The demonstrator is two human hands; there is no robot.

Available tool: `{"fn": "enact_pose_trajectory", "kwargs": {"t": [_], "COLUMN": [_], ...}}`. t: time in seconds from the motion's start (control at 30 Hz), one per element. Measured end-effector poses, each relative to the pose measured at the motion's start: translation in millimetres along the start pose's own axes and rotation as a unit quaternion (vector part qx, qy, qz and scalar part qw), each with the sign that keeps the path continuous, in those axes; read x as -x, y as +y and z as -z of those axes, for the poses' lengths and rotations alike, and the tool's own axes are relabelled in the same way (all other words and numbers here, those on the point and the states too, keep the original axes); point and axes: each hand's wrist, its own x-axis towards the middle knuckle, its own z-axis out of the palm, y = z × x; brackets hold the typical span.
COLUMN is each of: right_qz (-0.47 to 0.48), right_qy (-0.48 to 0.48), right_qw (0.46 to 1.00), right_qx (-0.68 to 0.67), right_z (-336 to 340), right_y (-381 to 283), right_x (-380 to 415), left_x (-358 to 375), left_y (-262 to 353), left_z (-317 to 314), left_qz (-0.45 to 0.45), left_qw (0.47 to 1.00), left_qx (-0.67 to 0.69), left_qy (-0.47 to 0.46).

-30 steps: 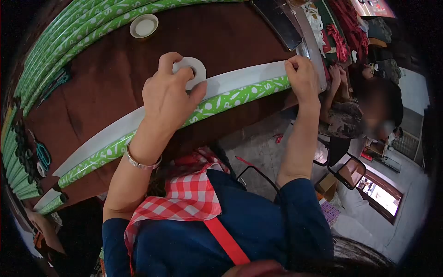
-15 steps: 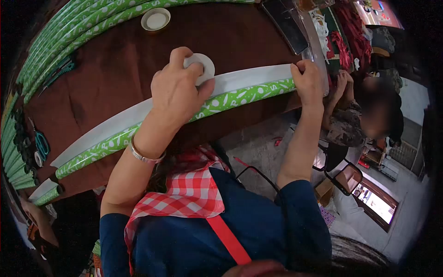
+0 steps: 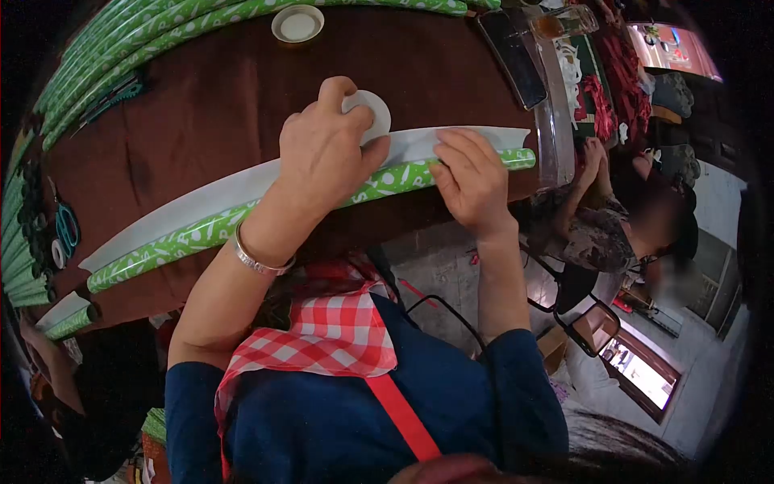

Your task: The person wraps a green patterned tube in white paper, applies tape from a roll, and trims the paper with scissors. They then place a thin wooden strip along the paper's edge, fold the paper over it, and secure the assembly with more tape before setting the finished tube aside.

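A long sheet of green wrapping paper [image 3: 193,234] with white print lies across the table, its near edge rolled into a tube and its white underside showing as a strip behind. My left hand [image 3: 330,149], with a bracelet at the wrist, is closed around a white disc that looks like a tape roll [image 3: 372,111], held over the white strip near the middle. Farther right, my right hand [image 3: 476,177] rests on the paper. Its fingers lie over the white strip and its thumb is apart, on the green tube.
Several finished green tubes [image 3: 185,28] lie along the back left. A pale round dish or roll [image 3: 297,25], a phone [image 3: 513,60], teal-handled scissors [image 3: 67,226] and a glass jar [image 3: 564,22] are around the table. Another person [image 3: 597,234] sits at the right.
My right hand has let go of the paper's right end and moved left along it, its fingers now lying on the strip. My left hand keeps the white roll near the same spot.
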Motion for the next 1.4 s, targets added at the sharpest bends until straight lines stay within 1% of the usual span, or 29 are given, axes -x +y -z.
{"fn": "enact_pose_trajectory", "kwargs": {"t": [0.03,0.1,0.17,0.27,0.4,0.47,0.5,0.57,0.6,0.63,0.7,0.77,0.87,0.93,0.97,1.03,1.1,1.17,1.23,1.3,1.33,1.37,1.4], "right_qz": [0.011,0.021,0.020,0.024,0.031,0.031,0.036,0.033,0.038,0.042,0.034,0.044,0.041,0.042,0.043,0.045,0.041,0.038,0.038,0.039,0.039,0.039,0.043], "right_qy": [-0.013,-0.020,-0.025,-0.042,-0.039,-0.040,-0.039,-0.040,-0.043,-0.043,-0.039,-0.031,-0.033,-0.025,-0.024,-0.020,-0.020,-0.022,-0.025,-0.029,-0.033,-0.035,-0.036], "right_qw": [1.000,0.999,0.999,0.999,0.999,0.999,0.998,0.999,0.998,0.998,0.998,0.998,0.999,0.999,0.999,0.999,0.999,0.999,0.999,0.999,0.998,0.999,0.998], "right_qx": [-0.020,-0.018,-0.026,-0.020,-0.013,-0.011,-0.018,-0.003,0.006,-0.003,0.023,0.009,0.006,0.016,0.013,0.015,0.012,0.010,0.019,0.018,0.022,0.014,0.007], "right_z": [-2.5,-5.4,-5.7,-6.3,-6.7,-7.2,-8.3,-10.0,-10.5,-11.6,-12.9,-13.9,-13.9,-13.8,-13.8,-14.0,-14.7,-14.8,-16.0,-15.9,-16.0,-15.9,-15.6], "right_y": [-3.3,-4.0,-3.9,-2.2,-3.8,-3.1,-2.7,-1.2,0.3,0.6,0.1,0.5,0.4,0.2,-0.4,-1.1,-1.0,-0.1,1.8,2.8,3.0,3.9,4.5], "right_x": [-1.0,-1.2,-1.6,-0.1,-0.8,-0.8,-0.3,1.6,1.6,2.0,3.4,3.0,3.4,3.8,3.4,2.4,3.2,4.8,6.1,7.0,6.6,6.5,6.7], "left_x": [0.3,0.9,1.5,1.5,2.2,2.3,1.7,2.0,0.6,-0.8,-3.9,-6.2,-6.9,-7.6,-4.8,1.7,23.6,42.7,71.4,107.0,124.1,140.8,155.2], "left_y": [-0.6,-1.9,-2.9,-2.7,-3.1,-2.9,-4.5,-6.7,-2.0,-0.3,-0.7,-4.5,-19.6,-32.8,-41.8,-64.9,-94.9,-122.3,-156.0,-179.3,-186.2,-188.5,-185.3], "left_z": [-0.6,-2.9,-6.1,-4.8,-4.9,-1.9,-1.5,-1.6,4.5,8.0,14.5,29.3,51.2,80.2,93.5,127.8,160.4,198.4,231.1,257.6,269.5,275.5,279.0], "left_qz": [0.001,0.003,-0.005,-0.002,-0.001,0.012,0.018,-0.018,0.004,0.011,-0.008,-0.001,-0.048,-0.023,0.002,0.093,0.108,0.138,0.187,0.232,0.243,0.250,0.333], "left_qw": [1.000,1.000,0.999,1.000,0.999,1.000,1.000,1.000,1.000,1.000,0.998,0.998,0.991,0.978,0.976,0.955,0.944,0.919,0.879,0.875,0.880,0.881,0.890], "left_qx": [0.002,0.002,0.000,0.011,0.013,0.020,0.014,-0.005,-0.009,-0.017,-0.050,-0.054,-0.093,-0.085,-0.066,-0.022,0.136,0.212,0.326,0.359,0.357,0.353,0.296], "left_qy": [0.001,0.003,0.032,0.029,0.037,-0.006,-0.005,0.003,-0.019,-0.020,-0.023,-0.035,-0.087,-0.188,-0.207,-0.282,-0.280,-0.303,-0.293,-0.229,-0.196,-0.193,-0.101]}}
